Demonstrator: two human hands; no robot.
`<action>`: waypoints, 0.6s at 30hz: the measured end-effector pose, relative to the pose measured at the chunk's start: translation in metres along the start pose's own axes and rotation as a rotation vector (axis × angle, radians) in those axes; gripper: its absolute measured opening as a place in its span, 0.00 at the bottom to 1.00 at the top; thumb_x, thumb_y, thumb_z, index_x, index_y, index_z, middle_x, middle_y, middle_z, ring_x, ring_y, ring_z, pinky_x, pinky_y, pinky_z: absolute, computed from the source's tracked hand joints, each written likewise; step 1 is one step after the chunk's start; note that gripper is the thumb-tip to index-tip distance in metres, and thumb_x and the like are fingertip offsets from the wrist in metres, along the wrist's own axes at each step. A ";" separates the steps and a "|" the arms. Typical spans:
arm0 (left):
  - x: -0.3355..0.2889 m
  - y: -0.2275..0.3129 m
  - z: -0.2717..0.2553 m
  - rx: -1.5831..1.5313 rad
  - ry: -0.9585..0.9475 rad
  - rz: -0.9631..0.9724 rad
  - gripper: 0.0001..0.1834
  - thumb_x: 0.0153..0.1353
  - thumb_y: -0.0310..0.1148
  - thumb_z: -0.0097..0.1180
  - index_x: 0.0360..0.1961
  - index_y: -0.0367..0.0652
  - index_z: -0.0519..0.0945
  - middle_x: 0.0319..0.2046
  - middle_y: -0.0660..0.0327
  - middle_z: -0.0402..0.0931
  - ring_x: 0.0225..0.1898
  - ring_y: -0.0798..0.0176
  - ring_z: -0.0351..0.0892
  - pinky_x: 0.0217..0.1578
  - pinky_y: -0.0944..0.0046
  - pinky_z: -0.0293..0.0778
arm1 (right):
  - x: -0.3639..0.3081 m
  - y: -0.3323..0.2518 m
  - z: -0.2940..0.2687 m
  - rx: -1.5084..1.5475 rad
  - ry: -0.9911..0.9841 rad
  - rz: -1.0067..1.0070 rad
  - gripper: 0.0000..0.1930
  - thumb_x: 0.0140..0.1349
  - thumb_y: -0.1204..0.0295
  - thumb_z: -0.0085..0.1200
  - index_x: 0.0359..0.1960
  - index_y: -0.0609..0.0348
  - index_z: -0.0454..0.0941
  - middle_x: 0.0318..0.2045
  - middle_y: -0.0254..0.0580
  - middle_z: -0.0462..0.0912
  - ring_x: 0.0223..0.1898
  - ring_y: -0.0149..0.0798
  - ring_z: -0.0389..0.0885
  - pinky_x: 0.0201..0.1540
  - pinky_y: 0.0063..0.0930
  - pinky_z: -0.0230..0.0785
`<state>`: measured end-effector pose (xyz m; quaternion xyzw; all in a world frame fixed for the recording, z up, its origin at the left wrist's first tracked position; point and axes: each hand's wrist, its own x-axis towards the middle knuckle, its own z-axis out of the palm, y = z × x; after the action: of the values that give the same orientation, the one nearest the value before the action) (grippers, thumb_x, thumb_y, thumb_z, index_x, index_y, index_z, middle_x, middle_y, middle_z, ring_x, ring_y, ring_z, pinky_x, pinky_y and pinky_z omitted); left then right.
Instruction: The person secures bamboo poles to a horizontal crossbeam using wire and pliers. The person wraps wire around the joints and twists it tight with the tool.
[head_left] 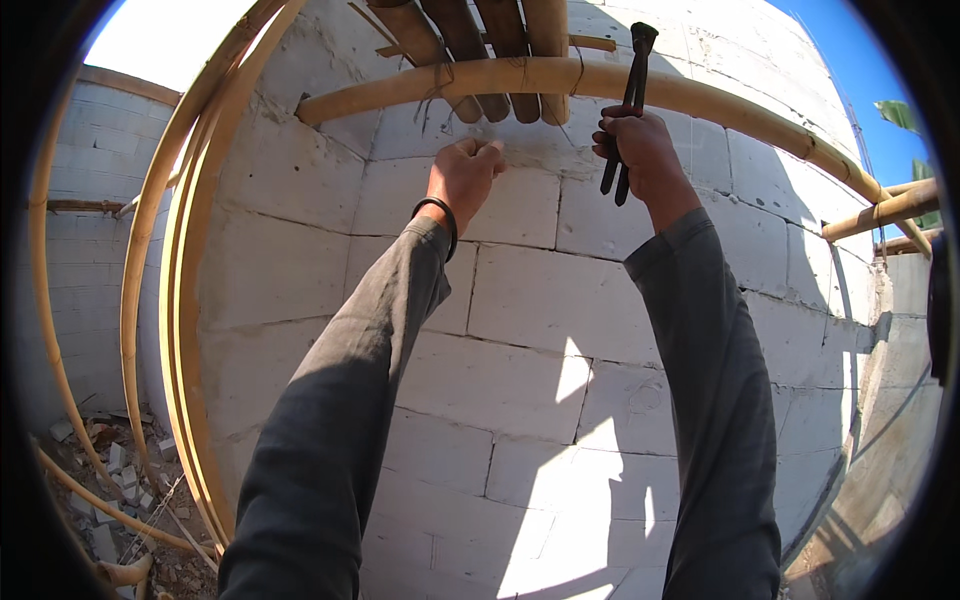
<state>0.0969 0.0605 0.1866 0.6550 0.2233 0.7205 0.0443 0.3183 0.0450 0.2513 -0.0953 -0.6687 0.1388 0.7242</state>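
Both my arms reach up in front of a white block wall (545, 300). My right hand (645, 155) is wrapped round a pair of black end-cutting pincers (638, 75), held upright with the jaws on top and the two handles sticking out below my fist. The pincers stand in front of the horizontal bamboo pole (700, 97). My left hand (463, 178), a dark band at its wrist, is raised below the same pole with its fingers curled closed. Whatever they pinch, if anything, is too small to make out. Thin dark wire (437, 82) loops round the pole above it.
Several bamboo lengths (548, 40) rest over the pole overhead. Upright timber and bamboo (185, 300) stand at the left. Broken blocks and rubble (115, 470) cover the ground at lower left. More bamboo poles (885, 212) jut in at the right.
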 end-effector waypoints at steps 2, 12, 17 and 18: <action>0.009 -0.010 0.011 -0.142 0.002 -0.061 0.17 0.66 0.42 0.52 0.41 0.37 0.79 0.35 0.62 0.79 0.36 0.70 0.76 0.41 0.67 0.72 | 0.010 -0.011 0.016 -0.089 0.027 -0.054 0.08 0.63 0.74 0.50 0.39 0.67 0.75 0.30 0.40 0.75 0.28 0.32 0.76 0.30 0.27 0.72; 0.055 0.002 0.040 -0.345 0.259 0.209 0.13 0.65 0.37 0.52 0.40 0.36 0.76 0.32 0.62 0.77 0.31 0.70 0.75 0.35 0.67 0.71 | 0.031 -0.025 0.023 -0.262 0.101 -0.025 0.14 0.65 0.63 0.58 0.41 0.62 0.75 0.30 0.35 0.75 0.29 0.28 0.73 0.30 0.26 0.68; 0.077 -0.005 0.082 -0.532 0.118 0.055 0.13 0.66 0.37 0.51 0.41 0.36 0.74 0.29 0.63 0.75 0.27 0.69 0.72 0.31 0.66 0.69 | 0.049 -0.027 0.014 -0.264 0.145 -0.026 0.15 0.62 0.61 0.62 0.39 0.60 0.77 0.30 0.34 0.79 0.29 0.27 0.76 0.31 0.27 0.67; 0.089 -0.015 0.087 -0.544 0.129 0.039 0.13 0.67 0.37 0.51 0.41 0.36 0.74 0.29 0.63 0.75 0.27 0.69 0.71 0.30 0.66 0.68 | 0.055 -0.027 0.020 -0.255 0.130 -0.039 0.15 0.61 0.61 0.62 0.38 0.60 0.78 0.30 0.33 0.80 0.29 0.27 0.76 0.31 0.27 0.67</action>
<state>0.1652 0.1285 0.2665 0.5762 0.0113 0.7948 0.1902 0.3037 0.0367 0.3132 -0.1824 -0.6342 0.0318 0.7507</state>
